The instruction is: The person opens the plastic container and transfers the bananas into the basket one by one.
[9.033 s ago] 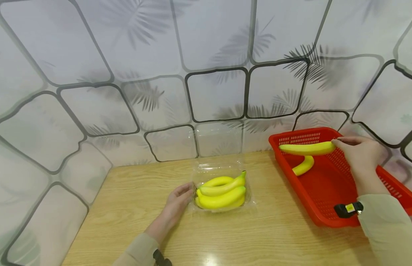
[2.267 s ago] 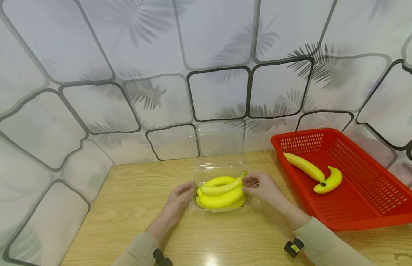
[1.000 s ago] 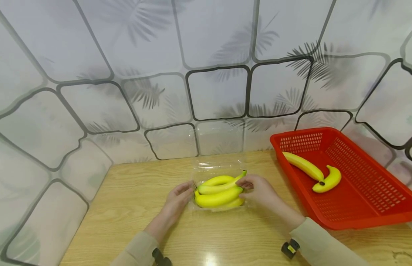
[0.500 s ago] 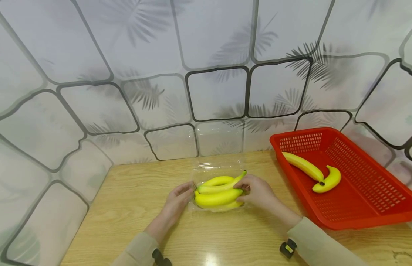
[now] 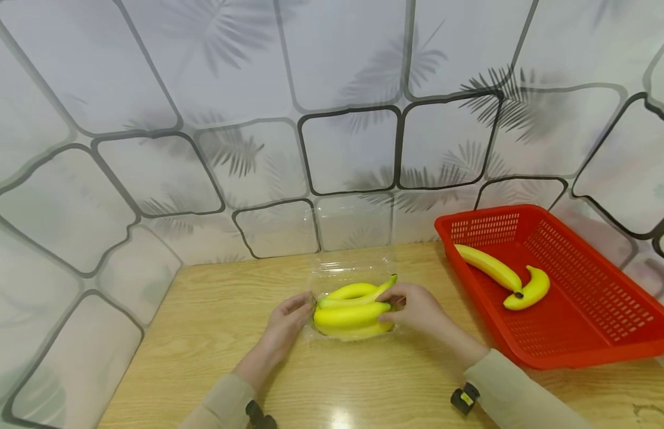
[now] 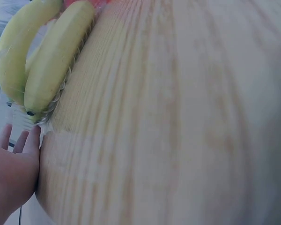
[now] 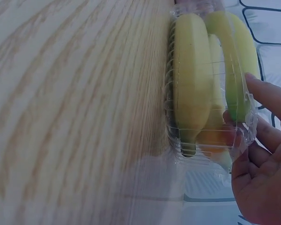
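Note:
Several yellow bananas [image 5: 348, 317] lie side by side in a clear plastic clamshell box [image 5: 350, 265] whose lid stands raised against the wall. My right hand [image 5: 415, 307] pinches the green-tipped right end of the front upper banana between thumb and fingers. In the right wrist view, some fingers [image 7: 267, 133] curl outside the box's clear end wall. My left hand [image 5: 286, 322] rests at the box's left side, fingers fairly straight. The left wrist view shows those fingertips [image 6: 33, 133] touching the box corner just below the banana ends.
To the right stands a red plastic basket [image 5: 579, 348] with perforated walls, holding a long banana [image 5: 490, 268] and a short curved banana [image 5: 534, 290]. The wooden table [image 5: 203, 345] meets a patterned wall [image 5: 348, 152] behind the box.
The right hand, earlier over the basket with a long banana, came to the box. That banana now lies in the basket. Bananas in the box shifted slightly left and the front one turned; the left hand stayed.

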A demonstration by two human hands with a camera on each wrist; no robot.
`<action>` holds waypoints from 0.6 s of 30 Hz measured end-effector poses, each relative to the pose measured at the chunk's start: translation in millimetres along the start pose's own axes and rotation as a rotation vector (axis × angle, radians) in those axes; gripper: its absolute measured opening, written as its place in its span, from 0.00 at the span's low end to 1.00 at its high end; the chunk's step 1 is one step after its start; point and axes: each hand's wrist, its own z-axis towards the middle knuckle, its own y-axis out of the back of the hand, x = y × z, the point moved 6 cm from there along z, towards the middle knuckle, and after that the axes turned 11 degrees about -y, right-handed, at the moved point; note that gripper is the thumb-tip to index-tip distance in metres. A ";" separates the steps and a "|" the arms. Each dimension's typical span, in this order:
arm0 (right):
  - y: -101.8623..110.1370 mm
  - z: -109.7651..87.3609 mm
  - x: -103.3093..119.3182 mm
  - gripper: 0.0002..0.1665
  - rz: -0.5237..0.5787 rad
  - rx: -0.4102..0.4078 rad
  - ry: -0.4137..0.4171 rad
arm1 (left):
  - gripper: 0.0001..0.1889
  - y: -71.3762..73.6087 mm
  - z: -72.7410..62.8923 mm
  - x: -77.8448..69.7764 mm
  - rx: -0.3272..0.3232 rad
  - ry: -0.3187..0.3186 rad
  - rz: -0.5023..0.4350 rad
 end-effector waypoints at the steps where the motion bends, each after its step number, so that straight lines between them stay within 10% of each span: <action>1: 0.1 0.2 -0.3 0.18 0.008 0.002 -0.006 | 0.30 -0.1 0.0 0.0 -0.007 0.003 0.000; 18: 2.5 0.8 -1.1 0.17 0.091 0.043 -0.022 | 0.28 0.4 -1.6 0.6 -0.046 0.002 0.003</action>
